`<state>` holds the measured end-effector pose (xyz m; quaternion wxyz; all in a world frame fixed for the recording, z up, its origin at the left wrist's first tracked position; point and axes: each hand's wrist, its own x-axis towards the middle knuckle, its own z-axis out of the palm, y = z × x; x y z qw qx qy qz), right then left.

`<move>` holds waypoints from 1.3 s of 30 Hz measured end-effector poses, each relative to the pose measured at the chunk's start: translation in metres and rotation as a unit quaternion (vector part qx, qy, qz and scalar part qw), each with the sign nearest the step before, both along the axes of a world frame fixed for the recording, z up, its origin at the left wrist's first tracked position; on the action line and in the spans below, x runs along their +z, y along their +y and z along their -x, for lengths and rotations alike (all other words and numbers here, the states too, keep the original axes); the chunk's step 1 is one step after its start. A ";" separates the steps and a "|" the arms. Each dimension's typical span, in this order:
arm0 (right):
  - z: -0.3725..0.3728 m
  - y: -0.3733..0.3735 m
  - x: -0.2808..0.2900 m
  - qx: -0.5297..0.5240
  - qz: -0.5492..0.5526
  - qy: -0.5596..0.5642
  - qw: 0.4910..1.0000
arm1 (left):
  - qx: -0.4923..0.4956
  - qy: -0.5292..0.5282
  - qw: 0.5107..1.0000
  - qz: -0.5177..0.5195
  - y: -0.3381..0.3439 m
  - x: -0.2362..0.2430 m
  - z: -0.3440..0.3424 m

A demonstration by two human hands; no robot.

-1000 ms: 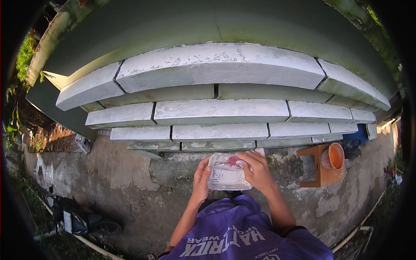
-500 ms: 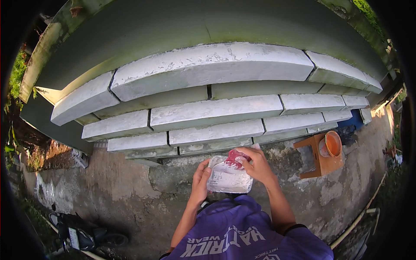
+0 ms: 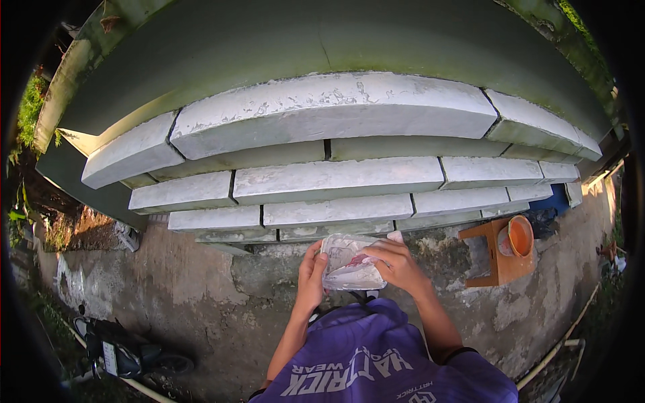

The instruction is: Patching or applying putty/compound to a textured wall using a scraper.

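I hold a translucent rectangular plastic tray [image 3: 346, 275] smeared with white paste in front of me. My left hand [image 3: 310, 275] is closed on its left side, thumb over the rim. Over the tray's right side, my right hand [image 3: 396, 265] grips a red flat tool [image 3: 357, 260] coated with white paste, mostly hidden by paste and fingers. Just beyond the tray are curved tiers of white-topped concrete blocks [image 3: 336, 174], with patchy surfaces, against a green-stained wall [image 3: 322, 37].
An orange bucket [image 3: 514, 236] sits on a wooden stool [image 3: 487, 252] at the right, beside dark plastic and something blue. A parked motorbike [image 3: 127, 349] is at the lower left. Pale pipes [image 3: 547, 359] run along both lower sides. Cracked concrete ground [image 3: 188, 289] lies below.
My right hand and the red tool have moved down into the tray, so less red shows now. The tray has shifted slightly upward and tilted. The view has shifted slightly.
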<state>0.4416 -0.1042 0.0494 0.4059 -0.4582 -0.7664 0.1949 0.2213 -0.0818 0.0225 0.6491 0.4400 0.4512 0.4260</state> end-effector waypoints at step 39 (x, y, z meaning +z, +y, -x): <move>0.014 0.007 0.017 -0.098 0.132 0.077 0.983 | 0.085 -0.051 0.995 0.000 0.023 0.000 -0.023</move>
